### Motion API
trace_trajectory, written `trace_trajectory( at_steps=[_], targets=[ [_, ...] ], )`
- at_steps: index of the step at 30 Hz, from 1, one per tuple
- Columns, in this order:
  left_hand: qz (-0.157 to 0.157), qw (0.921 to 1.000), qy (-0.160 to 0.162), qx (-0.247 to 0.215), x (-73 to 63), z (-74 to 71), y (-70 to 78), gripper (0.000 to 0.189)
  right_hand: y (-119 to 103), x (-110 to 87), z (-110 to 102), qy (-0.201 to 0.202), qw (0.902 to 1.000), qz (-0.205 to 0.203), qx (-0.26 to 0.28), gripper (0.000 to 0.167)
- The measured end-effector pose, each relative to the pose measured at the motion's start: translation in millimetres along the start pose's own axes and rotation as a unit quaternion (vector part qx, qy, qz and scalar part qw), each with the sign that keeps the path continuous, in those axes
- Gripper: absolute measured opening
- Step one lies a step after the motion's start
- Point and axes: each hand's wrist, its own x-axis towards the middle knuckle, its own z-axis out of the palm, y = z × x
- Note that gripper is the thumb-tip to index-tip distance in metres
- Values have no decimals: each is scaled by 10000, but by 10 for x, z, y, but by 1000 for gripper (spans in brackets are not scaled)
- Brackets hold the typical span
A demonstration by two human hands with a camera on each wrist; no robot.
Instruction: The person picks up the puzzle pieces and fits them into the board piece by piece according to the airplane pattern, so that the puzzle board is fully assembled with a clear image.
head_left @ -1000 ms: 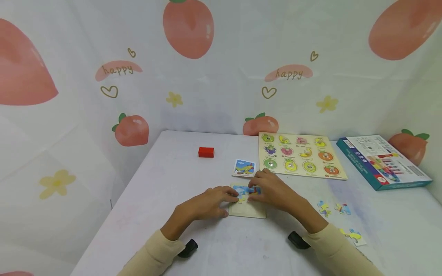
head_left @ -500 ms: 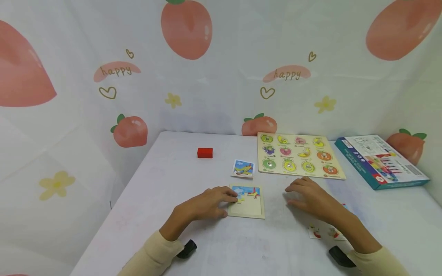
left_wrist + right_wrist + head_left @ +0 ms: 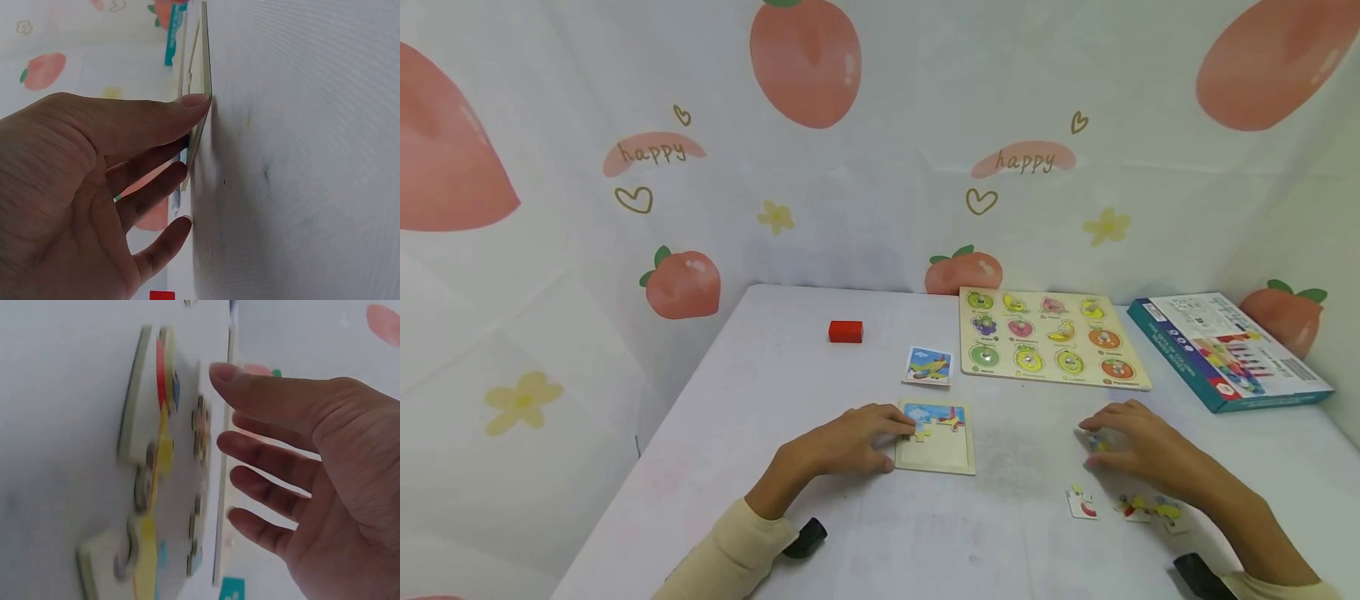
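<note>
A pale wooden puzzle board [image 3: 936,456] lies mid-table, its far part filled with pieces in blue sky, yellow and red. My left hand [image 3: 850,442] rests on its left side. The thumb touches the board edge [image 3: 207,56] in the left wrist view, and the fingers extend straight over the board. My right hand [image 3: 1142,446] hovers with spread fingers over a blue-and-yellow puzzle piece [image 3: 1099,442]. Nearer me lie a red-and-white piece [image 3: 1082,504] and a yellow piece [image 3: 1172,512]. Blurred pieces [image 3: 147,406] also show below the hand in the right wrist view.
Behind the board lies a square airplane picture [image 3: 928,365]. A red block [image 3: 846,332] sits at the back left. A fruit knob puzzle [image 3: 1052,379] lies at the back right, beside a flat teal-edged box [image 3: 1232,350]. A patterned white cloth [image 3: 865,208] hangs behind.
My right hand has left the puzzle board and moved right, to the loose pieces. My left hand has stayed on the board. A red piece now shows among those at the board's far side.
</note>
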Motion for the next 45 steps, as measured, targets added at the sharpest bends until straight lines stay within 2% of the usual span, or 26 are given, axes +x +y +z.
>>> trace_trajectory(
  at_steps=[6, 12, 21, 29, 45],
  targets=[
    [-33, 10000, -13, -37, 3, 5, -2, 57, 117, -63, -50, -192, 9997, 165, 52, 52],
    [-46, 10000, 7, -34, 11, 15, -21, 57, 224, -94, -93, -361, 9977, 509, 264, 56],
    [-30, 10000, 20, -40, 3, 16, -19, 57, 332, -83, -85, -391, 9975, 482, 326, 37],
    [-18, 10000, -2, -15, 13, 20, -32, 57, 343, -84, -79, -323, 9977, 473, 353, 31],
    [-22, 9998, 4, -173, 6, 23, -38, 57, 262, -89, -45, -164, 9974, 640, 270, 32]
  ],
)
